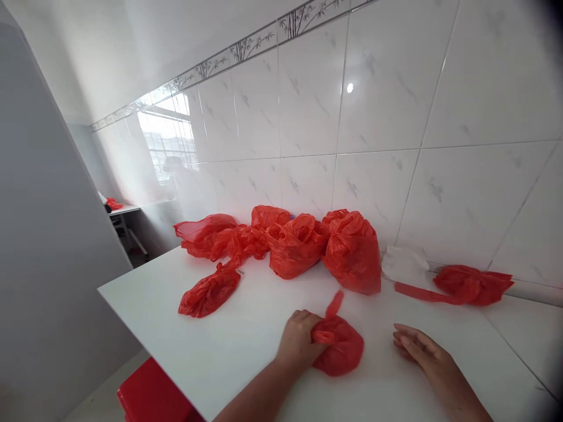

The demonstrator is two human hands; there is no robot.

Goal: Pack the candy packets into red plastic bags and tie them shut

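Observation:
My left hand (pixel 298 341) is closed on a small bunched red plastic bag (pixel 341 346) that lies on the white table (pixel 229 346); one handle of the bag sticks up beside my fingers. My right hand (pixel 420 349) rests flat on the table a short way right of that bag, fingers stretched out, holding nothing.
Several stuffed red plastic bags (pixel 352 252) are heaped against the tiled wall (pixel 373 117) at the back. A flatter red bag (pixel 210 291) lies to the left, another red bag (pixel 470 284) at the right next to crumpled white paper (pixel 404 264). A red box (pixel 152 392) sits below the table's left edge.

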